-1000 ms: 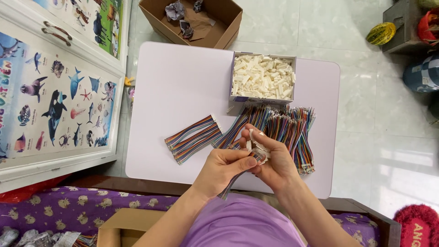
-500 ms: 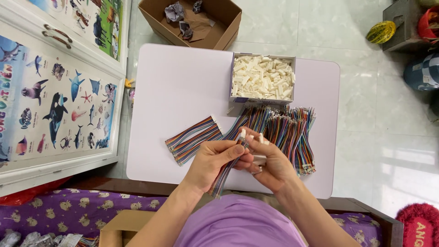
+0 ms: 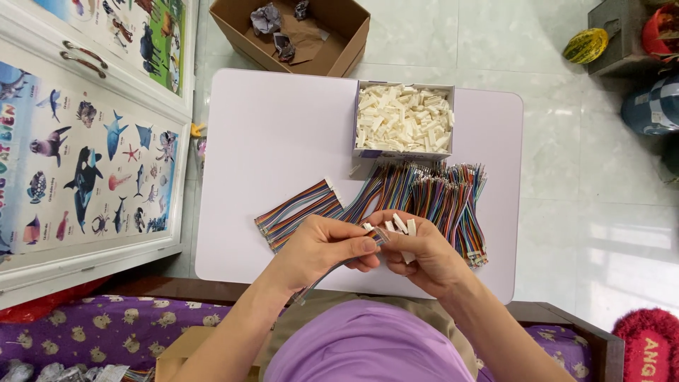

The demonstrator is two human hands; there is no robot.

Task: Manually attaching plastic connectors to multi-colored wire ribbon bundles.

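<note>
Both hands are meeting over the near edge of a pale table (image 3: pixel 283 134). The left hand (image 3: pixel 322 247) is pinching a rainbow ribbon cable (image 3: pixel 378 237) between thumb and fingers, the cable's far end reaching the right hand and its loose length trailing down toward the person's lap. The right hand (image 3: pixel 424 255) is closing around several small white connectors (image 3: pixel 400 225), which are sticking up between its fingers just beside the cable's end; whether cable and connector are touching is too small to tell. Just left of the hands, a finished cable bundle (image 3: pixel 297 212) is lying flat on the table. Beyond the hands, a heap of loose cables (image 3: pixel 438 194) is spreading toward the right edge. Behind it, a small box (image 3: pixel 403 120) full of white connectors is sitting on the table. On the floor past the table, a cardboard box (image 3: pixel 300 32) is holding crumpled scraps.
</note>
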